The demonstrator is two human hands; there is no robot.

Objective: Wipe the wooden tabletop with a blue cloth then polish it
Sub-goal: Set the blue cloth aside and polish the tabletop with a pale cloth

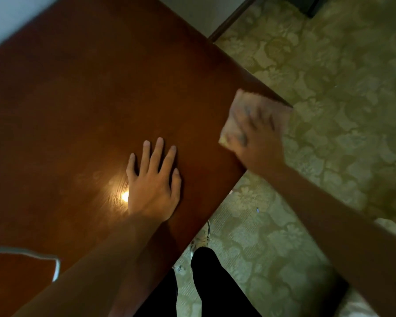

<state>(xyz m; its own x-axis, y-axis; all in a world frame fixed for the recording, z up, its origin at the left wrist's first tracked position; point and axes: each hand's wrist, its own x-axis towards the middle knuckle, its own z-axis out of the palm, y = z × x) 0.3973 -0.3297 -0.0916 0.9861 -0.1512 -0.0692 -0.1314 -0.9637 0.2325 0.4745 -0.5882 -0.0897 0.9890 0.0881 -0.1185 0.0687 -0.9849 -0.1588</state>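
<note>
Tabletop (89,99): dark brown wood, fills the left and centre of our head view, with a lamp glare spot (124,196) beside our left hand (152,186). That hand lies flat on the wood, fingers straight and spread. Our right hand (257,138) is motion-blurred at the table's right corner, on a cloth (247,104) that reads pale tan rather than blue here; grip probably flat-pressed, but we cannot tell. Patterned green carpet (329,88) to the right.
</note>
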